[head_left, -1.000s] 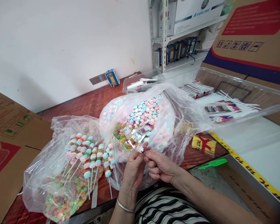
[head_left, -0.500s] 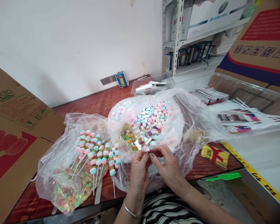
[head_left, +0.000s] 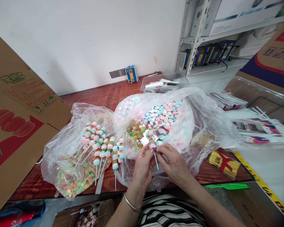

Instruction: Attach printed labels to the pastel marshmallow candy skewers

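Note:
A candy skewer [head_left: 152, 144] in a printed clear wrapper stands nearly upright between my hands, its white stick poking out below. My left hand [head_left: 144, 164] pinches it from the left, thumb and fingers closed at the wrapper's lower end. From the other side, my right hand [head_left: 176, 162] closes its thumb and forefinger at the same spot. Just behind is an open plastic bag of marshmallows [head_left: 164, 115], with gummy rings [head_left: 134, 132] at its left side. Several unwrapped candy skewers [head_left: 97, 142] lie to the left, on a clear bag of gummy rings [head_left: 72, 181].
A yellow packet marked TWIST [head_left: 223, 164] lies at the right. Beyond it are printed wrappers [head_left: 255, 126] and white sticks in a clear tray. A clear bin of pens [head_left: 163, 83] stands at the back. Cardboard flaps [head_left: 21, 104] flank the left; a box of candies [head_left: 87, 216] sits below.
The skewer has turned more upright, and its white stick now shows below my fingers. Both hands stay closed on it. My view has shifted, showing the box below the table.

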Tool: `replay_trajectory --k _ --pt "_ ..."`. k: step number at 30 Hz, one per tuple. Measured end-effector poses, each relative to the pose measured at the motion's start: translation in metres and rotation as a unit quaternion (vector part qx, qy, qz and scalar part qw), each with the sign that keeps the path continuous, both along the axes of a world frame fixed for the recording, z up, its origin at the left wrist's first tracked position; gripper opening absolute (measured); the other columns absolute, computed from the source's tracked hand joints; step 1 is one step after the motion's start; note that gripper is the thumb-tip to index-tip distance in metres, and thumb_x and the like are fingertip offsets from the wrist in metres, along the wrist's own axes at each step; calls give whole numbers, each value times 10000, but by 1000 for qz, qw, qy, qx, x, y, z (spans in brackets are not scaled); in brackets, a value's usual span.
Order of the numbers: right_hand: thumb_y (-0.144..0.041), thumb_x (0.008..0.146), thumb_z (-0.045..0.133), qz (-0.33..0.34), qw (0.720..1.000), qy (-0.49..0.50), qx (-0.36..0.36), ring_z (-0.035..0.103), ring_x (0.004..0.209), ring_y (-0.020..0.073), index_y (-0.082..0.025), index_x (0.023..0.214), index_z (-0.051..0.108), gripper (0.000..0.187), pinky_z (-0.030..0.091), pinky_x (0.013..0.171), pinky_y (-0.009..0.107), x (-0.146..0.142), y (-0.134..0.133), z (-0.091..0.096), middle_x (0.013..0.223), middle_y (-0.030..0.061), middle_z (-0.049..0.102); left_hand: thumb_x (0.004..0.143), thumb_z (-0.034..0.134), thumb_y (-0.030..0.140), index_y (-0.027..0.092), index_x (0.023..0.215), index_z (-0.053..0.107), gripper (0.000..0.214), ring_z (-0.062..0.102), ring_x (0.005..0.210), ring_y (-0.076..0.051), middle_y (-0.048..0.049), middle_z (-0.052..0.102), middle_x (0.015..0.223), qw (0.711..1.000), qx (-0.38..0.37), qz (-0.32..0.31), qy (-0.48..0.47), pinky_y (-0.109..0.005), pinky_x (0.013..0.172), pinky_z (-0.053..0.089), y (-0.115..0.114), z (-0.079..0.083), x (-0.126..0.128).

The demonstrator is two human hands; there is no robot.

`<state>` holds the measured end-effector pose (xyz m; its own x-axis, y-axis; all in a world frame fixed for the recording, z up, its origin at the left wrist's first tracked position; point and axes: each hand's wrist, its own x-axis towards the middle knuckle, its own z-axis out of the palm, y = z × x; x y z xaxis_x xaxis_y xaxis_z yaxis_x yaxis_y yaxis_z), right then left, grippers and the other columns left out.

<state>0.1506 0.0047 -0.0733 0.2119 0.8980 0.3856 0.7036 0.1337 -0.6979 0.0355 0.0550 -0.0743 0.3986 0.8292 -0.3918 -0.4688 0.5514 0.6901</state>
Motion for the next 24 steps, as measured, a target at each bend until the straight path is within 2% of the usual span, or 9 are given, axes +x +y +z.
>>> replay_trajectory --k 4,8,12,14,17,19,24 --pt "-130 868 496 24 999 -36 8 586 889 234 -199 869 629 150 436 800 361 0 -3 -2 943 78 657 661 824 182 166 1075 646 451 646 827 -117 -37 697 995 999 0 35 -18 -209 732 514 1 -3 1" --pt "-183 906 487 20 998 49 -17 610 858 215 -219 883 631 150 455 777 337 -2 -4 -4 893 51 672 648 836 238 163 1049 617 463 639 742 -114 -18 693 907 999 13 37 -2 -206 647 497 1 -4 1" --pt "-283 893 565 -28 993 102 -54 632 799 207 -222 923 622 89 469 726 320 -4 -2 -2 868 38 682 655 832 303 170 1010 563 465 578 580 -93 15 650 750 998 26 17 56 -184 509 434 1 -1 -2" --pt "-279 888 563 -38 992 103 -56 639 806 210 -225 935 613 87 468 728 320 -4 0 -3 877 40 688 655 830 319 176 1022 548 484 572 577 -95 9 648 768 997 36 2 65 -188 503 435 0 0 -3" --pt "-260 907 517 -36 993 102 -56 642 809 211 -233 916 608 95 461 731 319 -4 1 -4 869 38 695 649 833 313 194 1125 535 574 616 695 -131 -34 666 921 995 60 -18 74 -207 542 459 0 3 -5" --pt "-256 913 507 -27 994 90 -55 633 800 211 -233 895 607 103 454 724 315 -3 1 -6 845 36 684 645 833 287 206 1180 519 626 622 741 -143 -33 661 941 995 71 -15 73 -220 578 469 -1 4 -5" --pt "-237 924 494 47 996 63 -32 579 804 211 -226 845 632 159 431 736 326 -1 0 -5 822 42 625 666 805 241 185 1143 513 562 577 634 -108 11 635 800 998 51 11 34 -228 591 449 2 1 -3"
